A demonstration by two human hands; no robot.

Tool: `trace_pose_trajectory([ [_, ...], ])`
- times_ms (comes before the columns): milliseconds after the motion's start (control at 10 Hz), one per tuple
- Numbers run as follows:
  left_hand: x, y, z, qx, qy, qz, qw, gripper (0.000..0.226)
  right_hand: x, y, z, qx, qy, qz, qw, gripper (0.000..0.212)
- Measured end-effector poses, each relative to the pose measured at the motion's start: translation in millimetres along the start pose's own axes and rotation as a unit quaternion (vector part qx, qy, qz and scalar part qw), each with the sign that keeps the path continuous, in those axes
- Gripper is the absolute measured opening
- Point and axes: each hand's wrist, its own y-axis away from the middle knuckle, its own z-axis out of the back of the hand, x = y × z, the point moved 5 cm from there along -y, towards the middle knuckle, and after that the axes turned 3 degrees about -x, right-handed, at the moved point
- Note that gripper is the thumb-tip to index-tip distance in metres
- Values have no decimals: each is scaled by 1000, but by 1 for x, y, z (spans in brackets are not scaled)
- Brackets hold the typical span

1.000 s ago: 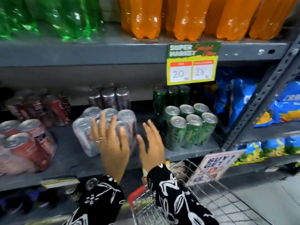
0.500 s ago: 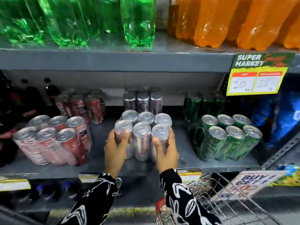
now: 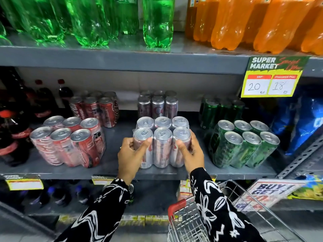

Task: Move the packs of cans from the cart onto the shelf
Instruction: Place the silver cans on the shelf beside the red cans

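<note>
Fingers of the left hand (image 3: 130, 158) and right hand (image 3: 191, 154) clamp the silver six-pack (image 3: 161, 142) from both sides, the pack between them, resting on the grey shelf (image 3: 111, 165). Left of the left fingers stands a red pack (image 3: 70, 142); right of the right fingers, a green pack (image 3: 244, 145). The cart (image 3: 192, 222) sits below the right wrist.

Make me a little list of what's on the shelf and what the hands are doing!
place: shop shelf with drinks
left hand: gripping the left side of the silver pack of cans
right hand: gripping the right side of the same pack
silver pack: six cans, standing on the shelf near the front edge
to its left: red pack of cans
to its right: green pack of cans
behind: more packs in red, silver and green
shelf above: green bottles and orange bottles
cart: below, at lower right; wire basket looks empty where visible
</note>
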Motion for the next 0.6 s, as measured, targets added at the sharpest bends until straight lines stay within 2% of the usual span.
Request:
trace_pose_trajectory([
  [400, -8, 4, 0, 0, -19, -10, 1000, 41, 0, 7, 2, 10, 55, 11, 998, 64],
  [500, -18, 14, 0, 19, -59, -16, 998, 43, 22, 16, 0, 14, 161, 48, 986, 69],
  [600, -36, 24, 3, -5, -118, -91, 989, 61, 44, 37, 2, -31, 283, 181, 941, 65],
])
